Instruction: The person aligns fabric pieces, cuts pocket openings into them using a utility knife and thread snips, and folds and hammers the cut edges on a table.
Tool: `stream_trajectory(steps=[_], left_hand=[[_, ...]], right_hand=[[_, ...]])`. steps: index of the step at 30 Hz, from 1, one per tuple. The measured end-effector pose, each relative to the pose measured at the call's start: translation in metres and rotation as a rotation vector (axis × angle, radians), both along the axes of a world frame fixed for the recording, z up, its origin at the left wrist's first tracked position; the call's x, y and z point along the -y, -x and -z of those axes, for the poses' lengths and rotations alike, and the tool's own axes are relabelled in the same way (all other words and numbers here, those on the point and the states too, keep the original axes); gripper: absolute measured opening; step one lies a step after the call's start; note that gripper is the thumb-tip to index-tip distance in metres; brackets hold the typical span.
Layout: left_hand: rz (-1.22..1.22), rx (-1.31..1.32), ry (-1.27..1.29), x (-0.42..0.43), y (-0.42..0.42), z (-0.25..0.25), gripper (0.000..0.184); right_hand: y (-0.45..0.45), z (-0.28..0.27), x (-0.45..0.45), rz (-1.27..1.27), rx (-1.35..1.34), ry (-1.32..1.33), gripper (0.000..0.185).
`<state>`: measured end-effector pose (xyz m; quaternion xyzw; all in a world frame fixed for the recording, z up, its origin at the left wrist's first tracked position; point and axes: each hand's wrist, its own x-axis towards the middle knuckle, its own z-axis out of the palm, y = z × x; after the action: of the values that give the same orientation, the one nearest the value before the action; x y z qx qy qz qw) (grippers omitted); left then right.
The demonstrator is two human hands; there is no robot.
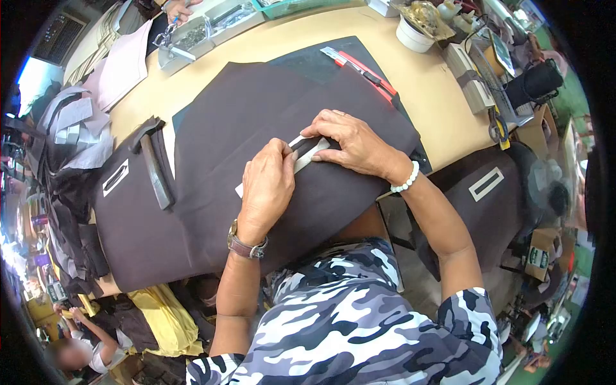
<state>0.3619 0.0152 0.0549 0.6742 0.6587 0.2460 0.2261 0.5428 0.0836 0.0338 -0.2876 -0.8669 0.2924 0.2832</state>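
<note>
A large dark brown sheet (224, 128), of fabric or leather, covers the table in front of me and hangs over its near edge. On it lies a narrow white rectangular frame (307, 158) with a dark slot in its middle, partly hidden under my fingers. My left hand (266, 179) is closed, thumb and fingertips pinching the frame's left part. Around the right end my right hand (343, 142) is also closed, with the thumb at the near edge and the fingers at the far one. To the left, a hammer (154, 167) rests on the dark material.
A red utility knife (366, 74) lies beyond the sheet near a dark green cutting mat (301, 58). White frames also show on dark pieces at left (115, 178) and right (486, 184). Metal parts fill a tray (186, 54) at the back. Another person's hand (179, 9) is there.
</note>
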Motion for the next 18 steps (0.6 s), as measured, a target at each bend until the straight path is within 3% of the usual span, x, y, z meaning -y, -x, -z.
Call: stream_trajectory(steps=[6,14,17,18], left_hand=[[0.034,0.008,0.137,-0.003,0.006,-0.010,0.018],[0.023,0.102,-0.201,0.017,0.012,0.019,0.011],[0.032,0.071,-0.219,0.018,0.013,0.019,0.011],[0.037,0.063,-0.210,0.018,0.013,0.018,0.011]], right_hand=[[-0.001,-0.004,-0.001,-0.007,0.053,0.034,0.033],[-0.011,-0.003,-0.012,-0.190,0.091,-0.015,0.020],[-0.014,-0.016,-0.020,-0.198,0.134,0.257,0.022],[-0.012,-0.013,-0.022,-0.155,0.137,0.150,0.030]])
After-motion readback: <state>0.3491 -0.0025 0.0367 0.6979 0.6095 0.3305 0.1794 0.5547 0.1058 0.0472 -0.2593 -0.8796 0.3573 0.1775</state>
